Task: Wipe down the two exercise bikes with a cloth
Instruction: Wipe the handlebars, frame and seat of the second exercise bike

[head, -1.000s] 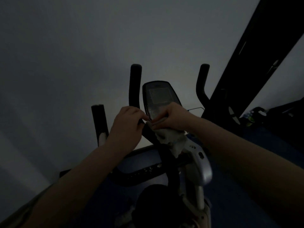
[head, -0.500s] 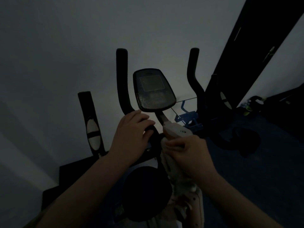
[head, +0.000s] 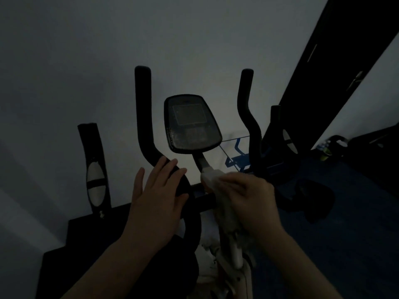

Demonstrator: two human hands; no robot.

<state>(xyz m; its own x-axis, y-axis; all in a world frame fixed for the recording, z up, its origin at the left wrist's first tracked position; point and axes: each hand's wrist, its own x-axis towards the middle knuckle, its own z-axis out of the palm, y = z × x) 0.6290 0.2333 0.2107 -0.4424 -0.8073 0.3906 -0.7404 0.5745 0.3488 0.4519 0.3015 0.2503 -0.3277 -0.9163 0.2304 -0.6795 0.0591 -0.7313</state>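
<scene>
Meanwhile my right hand (head: 248,201) clutches the pale crumpled cloth (head: 224,214) against the bike's white stem beneath the dark oval console (head: 192,124), my flat, open-fingered left hand (head: 157,203) resting on the black curved handlebar (head: 144,126).

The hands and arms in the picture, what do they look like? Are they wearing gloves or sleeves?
No gloves: the left hand and the right hand are both bare. The forearms are bare too, with no sleeves in sight. No rings, watch or bracelets show, though the room is dim, so small things would be hard to spot.
</scene>
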